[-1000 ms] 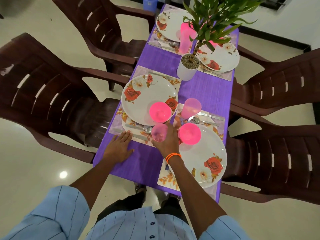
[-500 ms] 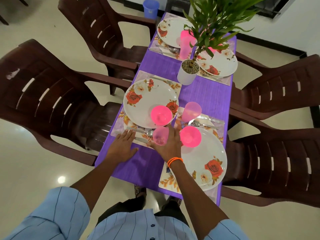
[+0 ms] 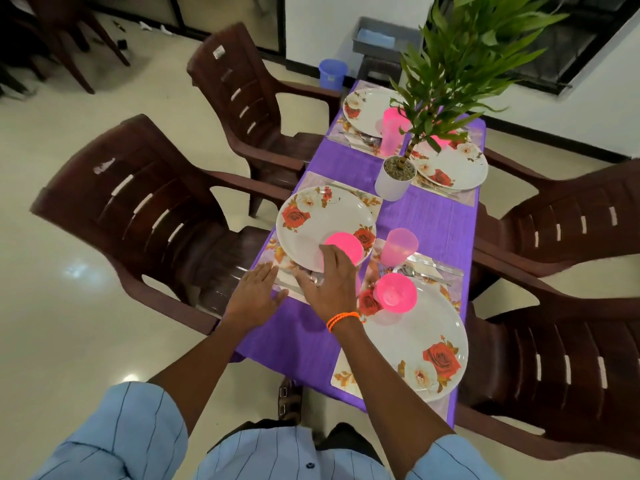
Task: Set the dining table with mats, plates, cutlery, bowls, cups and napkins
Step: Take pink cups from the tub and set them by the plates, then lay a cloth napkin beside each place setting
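On the purple-clothed surface (image 3: 429, 216), left hand (image 3: 254, 297) flat with fingers straight on the near-left mat (image 3: 273, 252), right hand (image 3: 332, 282) spread over a pink cup beneath it, grasp unclear, pink bowl (image 3: 346, 244) on the floral plate (image 3: 311, 223) just beyond, spoon (image 3: 407, 270) beside the second plate (image 3: 426, 337).

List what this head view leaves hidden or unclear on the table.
- Head view: the right hand covers the translucent pink cup at the near left setting; whether it grips it cannot be told.
- Cutlery at the far left setting: too small to identify.
- Far right floral plate: partly hidden by the green potted plant.
- Napkins: none discernible.
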